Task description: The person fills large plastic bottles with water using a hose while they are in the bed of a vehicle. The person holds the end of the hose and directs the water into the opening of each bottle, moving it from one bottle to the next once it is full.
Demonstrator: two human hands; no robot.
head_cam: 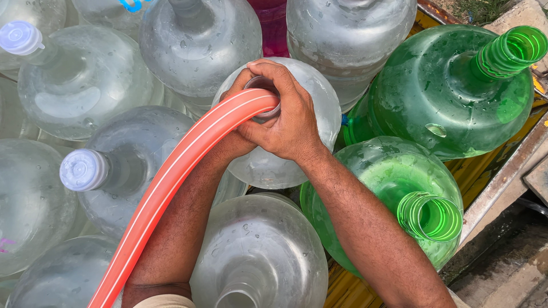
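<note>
An orange hose (pixel 171 177) with thin white stripes runs from the lower left up to the open mouth of a clear water jug (pixel 319 108) in the middle. My right hand (pixel 288 122) is wrapped over the hose end and the jug's neck, holding the hose at the opening. My left hand (pixel 237 140) reaches up from below and lies under the hose at the same neck. It is mostly hidden by the hose and my right hand, with its fingers curled around the hose end.
Many wet clear jugs are packed tightly around, two with pale caps (pixel 83 169) (pixel 20 37). Two open green jugs (pixel 456 97) (pixel 394 177) lie at the right beside a metal edge (pixel 502 171). A pink jug (pixel 273 23) shows at the top.
</note>
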